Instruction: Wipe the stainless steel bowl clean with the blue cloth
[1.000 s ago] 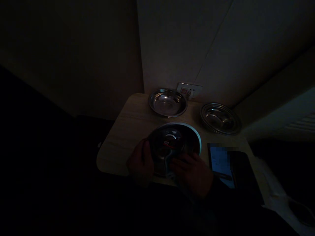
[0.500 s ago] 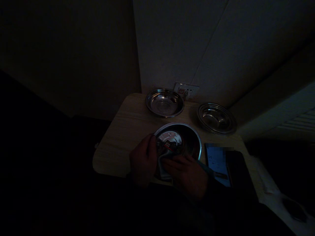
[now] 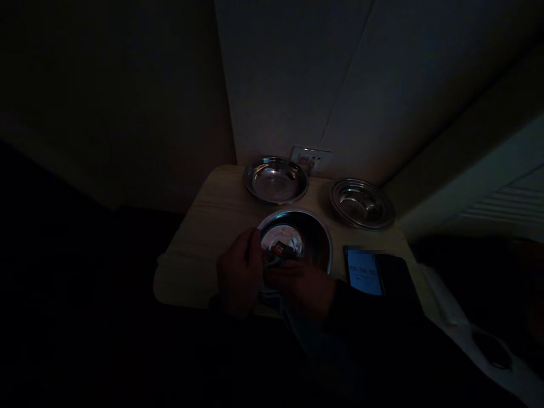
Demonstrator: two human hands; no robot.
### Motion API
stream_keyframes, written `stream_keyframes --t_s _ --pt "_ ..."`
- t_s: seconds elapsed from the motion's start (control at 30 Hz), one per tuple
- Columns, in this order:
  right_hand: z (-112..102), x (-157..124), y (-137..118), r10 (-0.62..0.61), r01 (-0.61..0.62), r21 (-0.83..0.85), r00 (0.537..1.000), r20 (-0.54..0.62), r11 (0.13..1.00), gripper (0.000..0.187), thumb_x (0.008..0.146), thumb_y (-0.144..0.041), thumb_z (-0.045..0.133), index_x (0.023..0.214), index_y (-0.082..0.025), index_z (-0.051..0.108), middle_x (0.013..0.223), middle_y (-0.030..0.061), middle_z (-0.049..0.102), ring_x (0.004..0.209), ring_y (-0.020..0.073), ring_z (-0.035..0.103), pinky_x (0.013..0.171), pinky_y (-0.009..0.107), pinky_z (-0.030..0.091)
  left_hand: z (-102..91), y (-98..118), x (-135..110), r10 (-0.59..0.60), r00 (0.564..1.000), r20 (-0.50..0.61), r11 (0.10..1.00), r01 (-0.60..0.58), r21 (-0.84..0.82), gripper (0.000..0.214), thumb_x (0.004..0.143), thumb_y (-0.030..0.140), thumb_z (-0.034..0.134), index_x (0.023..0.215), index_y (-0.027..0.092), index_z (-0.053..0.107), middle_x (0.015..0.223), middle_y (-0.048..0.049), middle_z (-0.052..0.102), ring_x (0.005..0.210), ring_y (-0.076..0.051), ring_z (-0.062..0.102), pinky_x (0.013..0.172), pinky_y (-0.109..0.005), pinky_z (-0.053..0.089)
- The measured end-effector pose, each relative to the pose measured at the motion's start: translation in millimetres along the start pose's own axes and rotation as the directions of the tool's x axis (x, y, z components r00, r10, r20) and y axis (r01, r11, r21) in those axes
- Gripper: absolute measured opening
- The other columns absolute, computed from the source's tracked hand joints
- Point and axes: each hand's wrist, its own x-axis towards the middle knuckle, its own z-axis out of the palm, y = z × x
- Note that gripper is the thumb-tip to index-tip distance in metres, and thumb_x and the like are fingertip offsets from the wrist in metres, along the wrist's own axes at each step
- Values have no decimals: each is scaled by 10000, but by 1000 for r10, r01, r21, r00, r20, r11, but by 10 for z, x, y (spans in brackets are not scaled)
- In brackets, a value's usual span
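A deep metal bowl (image 3: 317, 241) with a dark label at its bottom stands near the front edge of a small wooden table (image 3: 191, 249). My left hand (image 3: 241, 272) is closed on the bowl's left rim. In my right hand (image 3: 300, 286) is a pale bluish cloth (image 3: 272, 294), pressed at the near side of the bowl. Part of the cloth hangs below that hand into the dark. The dim light hides much of the fingers and the bowl's near edge.
Behind the bowl are a shallow metal dish (image 3: 276, 181) and, to the right, a wide-rimmed metal bowl (image 3: 362, 204). A lit phone (image 3: 364, 272) lies at the right beside a dark flat object (image 3: 399, 277). A wall socket (image 3: 311, 160) is behind.
My right hand and the cloth have moved left and toward my left hand, with more cloth now hanging down. The whole view has shifted slightly; my left hand stays on the rim.
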Motion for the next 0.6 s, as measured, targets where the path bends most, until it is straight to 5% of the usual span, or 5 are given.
stream_keyframes --t_s 0.17,0.6 --pt "31 -90 91 77 -70 -145 996 43 987 243 816 -120 509 1005 -217 628 974 28 673 944 181 546 778 323 402 13 -9 11 15 1000 -2 999 -15 -46 301 858 355 413 860 181 659 758 -19 684 669 -115 609 599 -192 428" --pt "-35 -45 131 -21 27 -153 999 39 988 279 860 -171 461 1103 -231 583 1131 8 632 1033 161 508 793 315 377 14 11 76 4 1000 24 1000 -4 -10 303 856 346 407 837 172 654 692 -14 653 602 -106 561 560 -197 398"
